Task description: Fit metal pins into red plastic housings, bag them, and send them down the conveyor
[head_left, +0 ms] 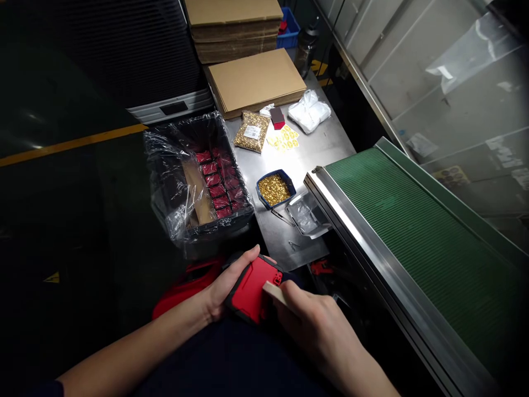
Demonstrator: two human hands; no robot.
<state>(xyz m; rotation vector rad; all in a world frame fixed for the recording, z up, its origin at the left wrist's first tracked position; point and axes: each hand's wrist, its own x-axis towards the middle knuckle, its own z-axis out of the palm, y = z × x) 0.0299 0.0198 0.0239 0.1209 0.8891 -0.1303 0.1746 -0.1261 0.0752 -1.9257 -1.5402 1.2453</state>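
Note:
My left hand (pixel 225 284) is wrapped round a flat red case with a black edge (pixel 251 289), its thumb along the upper rim. It looks like a rugged housing with small raised marks near one corner. In my right hand (pixel 316 317) is a flat pale beige strip (pixel 274 292), pinched between thumb and fingers. The strip's end is at the case's right side, just below the raised marks; whether it touches I cannot tell. Ahead on the metal table stands a blue tray (pixel 260 198) holding many small brass-coloured parts (pixel 274 189), with tweezers (pixel 282 217) beside it.
Left is a black crate (pixel 243 218) lined with clear plastic, holding several red items (pixel 212 180). A bag of brass parts (pixel 252 131), yellow stickers (pixel 285 139), a white bag (pixel 309 112) and cardboard (pixel 256 80) lie further back. A green conveyor (pixel 413 220) runs along the right.

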